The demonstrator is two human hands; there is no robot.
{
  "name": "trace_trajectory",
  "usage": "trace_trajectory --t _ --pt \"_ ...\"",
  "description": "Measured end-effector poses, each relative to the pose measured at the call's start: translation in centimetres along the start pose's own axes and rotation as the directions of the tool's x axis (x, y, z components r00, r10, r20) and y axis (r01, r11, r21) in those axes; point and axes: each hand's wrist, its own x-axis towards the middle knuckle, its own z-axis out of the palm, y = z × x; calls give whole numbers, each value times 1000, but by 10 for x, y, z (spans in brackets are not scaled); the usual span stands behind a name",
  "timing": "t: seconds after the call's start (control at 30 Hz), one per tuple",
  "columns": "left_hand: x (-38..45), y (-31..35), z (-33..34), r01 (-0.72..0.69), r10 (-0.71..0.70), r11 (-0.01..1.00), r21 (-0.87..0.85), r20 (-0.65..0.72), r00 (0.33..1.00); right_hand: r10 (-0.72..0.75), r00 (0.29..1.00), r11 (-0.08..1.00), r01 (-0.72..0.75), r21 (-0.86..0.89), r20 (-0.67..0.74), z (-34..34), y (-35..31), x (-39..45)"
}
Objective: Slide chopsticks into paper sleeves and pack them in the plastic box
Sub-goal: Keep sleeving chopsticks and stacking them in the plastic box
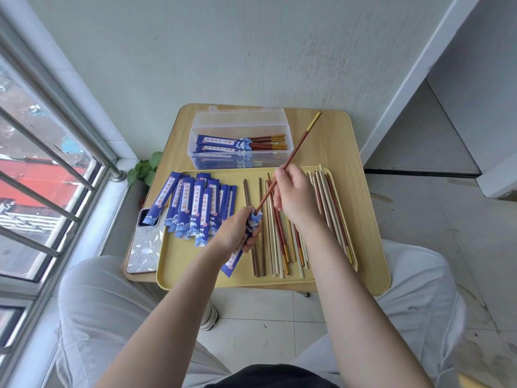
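Note:
My left hand [237, 232] grips a blue paper sleeve [233, 260] over the yellow tray [173, 264], its open mouth pointing up. My right hand [293, 194] pinches reddish-brown chopsticks with a gold end [298, 147], and their tips sit in the sleeve's mouth. Several empty blue sleeves [193, 205] lie fanned on the tray's left half. Loose chopsticks [275, 242], brown, red and pale, lie across its right half. The clear plastic box [240, 138] stands open behind the tray with several sleeved pairs inside.
A phone in a silver patterned case [144, 247] lies on the small wooden table [344, 152] left of the tray, partly under a sleeve. A green plant [145, 169] sits by the window rail [50, 152] at left. A wall stands right behind the table.

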Motion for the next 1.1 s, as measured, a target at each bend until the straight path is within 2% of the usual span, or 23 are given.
trace_trajectory --t 0.1,0.13,0.17,0.3,0.43,0.63,0.7,0.77,0.83,0.9,0.93,1.0,1.1 --pt "2 0 1 -12 12 1000 -17 -4 1000 41 977 995 -20 -103 209 0 -1 -4" --pt "2 0 1 -5 5 999 -33 -7 1000 49 971 990 -15 -143 233 0 -2 -5" --pt "2 0 2 3 -3 999 -51 -10 1000 46 975 989 -14 -144 219 0 -1 -4" --pt "1 -2 0 49 -48 997 -65 8 999 50 998 998 -51 28 48 1 5 5" --pt "0 -2 2 65 -63 997 -41 50 997 2 998 997 2 78 -61 2 11 8" --pt "1 -1 5 33 -32 994 -105 14 999 -23 1000 1000 23 -6 3 2 13 7" --pt "1 -3 6 35 -36 986 -160 -4 999 29 1000 1000 -29 0 5 4 13 9" --pt "3 -3 6 41 -51 980 -196 -46 998 121 993 987 -119 -105 12 4 16 10" --pt "3 -4 6 42 -65 977 -208 -106 992 212 976 905 -179 -387 43 2 21 7" --pt "4 -5 6 18 -51 983 -184 -173 984 300 951 715 -172 -678 75 4 27 1" --pt "5 -7 6 9 -43 986 -166 -201 979 338 939 623 -170 -763 67 7 30 -2" --pt "5 -9 6 3 -41 987 -159 -237 971 396 918 496 -190 -848 26 13 33 -6" --pt "4 -8 7 -9 -53 972 -234 -255 966 423 906 425 -192 -884 7 21 34 -7"
